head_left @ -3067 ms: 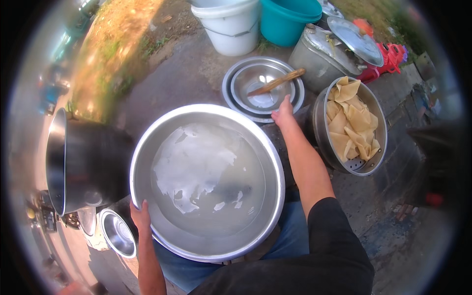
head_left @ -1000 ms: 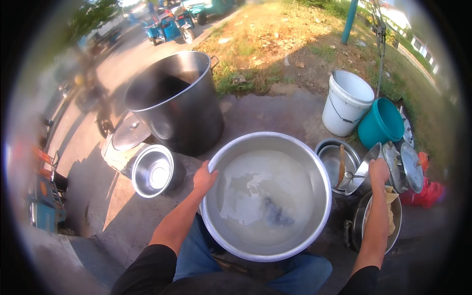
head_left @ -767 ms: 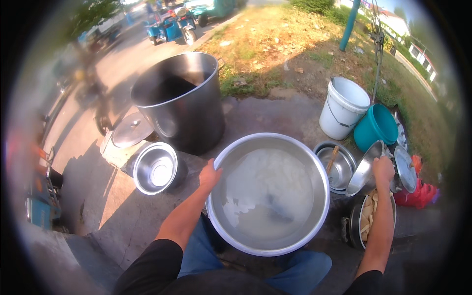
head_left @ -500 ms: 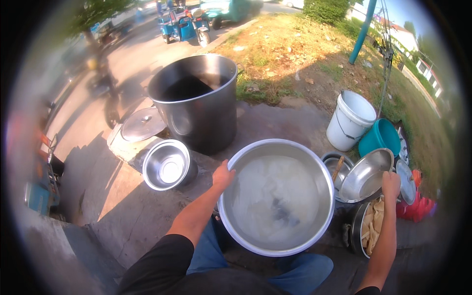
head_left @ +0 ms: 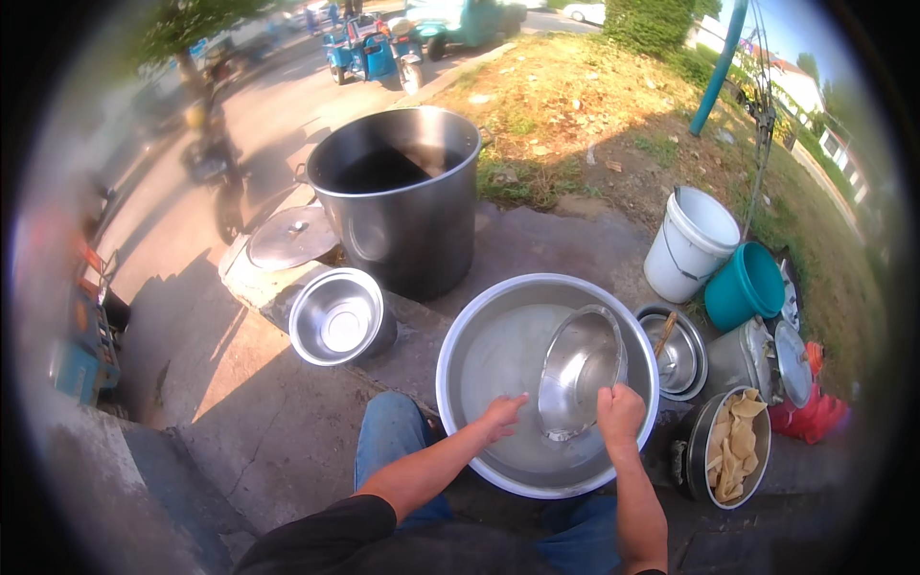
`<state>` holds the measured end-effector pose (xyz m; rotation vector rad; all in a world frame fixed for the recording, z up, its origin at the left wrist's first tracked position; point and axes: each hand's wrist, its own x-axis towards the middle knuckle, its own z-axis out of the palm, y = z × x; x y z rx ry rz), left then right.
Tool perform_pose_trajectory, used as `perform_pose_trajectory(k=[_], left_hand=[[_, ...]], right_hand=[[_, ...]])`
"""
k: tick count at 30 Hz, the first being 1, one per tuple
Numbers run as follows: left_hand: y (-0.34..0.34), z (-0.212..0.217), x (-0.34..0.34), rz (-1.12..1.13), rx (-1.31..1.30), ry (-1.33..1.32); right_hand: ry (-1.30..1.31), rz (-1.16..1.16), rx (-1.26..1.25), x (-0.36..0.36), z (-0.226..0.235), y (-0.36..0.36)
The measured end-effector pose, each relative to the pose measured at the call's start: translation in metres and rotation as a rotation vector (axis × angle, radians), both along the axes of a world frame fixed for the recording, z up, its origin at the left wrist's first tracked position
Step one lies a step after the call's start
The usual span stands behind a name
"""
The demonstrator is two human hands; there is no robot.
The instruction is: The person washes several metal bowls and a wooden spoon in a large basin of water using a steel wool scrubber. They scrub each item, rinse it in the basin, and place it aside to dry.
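Half a second back the right hand was out at the metal dishes on the right; now it has come in over the big steel basin (head_left: 460,383), bringing a smaller steel bowl (head_left: 580,369) with it, and the left hand has slid off the rim into the basin.

One right hand (head_left: 621,414) is closed on the bowl's lower edge, fingers wrapped over the rim. One left hand (head_left: 502,415) lies inside the basin just beside the bowl, fingers loosely curled and holding nothing that I can make out. The bowl stands tilted on its edge in the cloudy water, its open face turned left toward the left hand, its long axis running from the near rim of the basin up and away.

Around them I count one tall dark stockpot (head_left: 401,196), one flat lid (head_left: 291,237), one empty steel bowl (head_left: 337,316) on the concrete, one white bucket (head_left: 692,241), one teal bucket (head_left: 746,285), one stack of shallow metal dishes (head_left: 677,353) with a wooden stick, and one pot of pale flat pieces (head_left: 733,444).
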<state>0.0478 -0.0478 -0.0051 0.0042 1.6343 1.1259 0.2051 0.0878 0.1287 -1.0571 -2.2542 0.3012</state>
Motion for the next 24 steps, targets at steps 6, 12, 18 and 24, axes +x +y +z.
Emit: perform_pose_trajectory(k=[6, 12, 18, 24], left_hand=[[-0.004, -0.065, -0.001, 0.128, 0.044, -0.527], [0.006, -0.071, -0.003, 0.317, 0.079, -0.565], [0.015, -0.050, -0.028, 0.302, 0.038, -0.355], [0.010, -0.014, -0.044, 0.270, -0.038, -0.052]], right_hand=[[0.071, -0.054, -0.211, -0.032, -0.068, -0.048], [0.104, -0.133, -0.919, -0.017, -0.144, -0.051], [-0.760, 0.300, -0.403, -0.011, -0.114, -0.063], [-0.891, 0.263, -0.506, -0.016, -0.149, -0.056]])
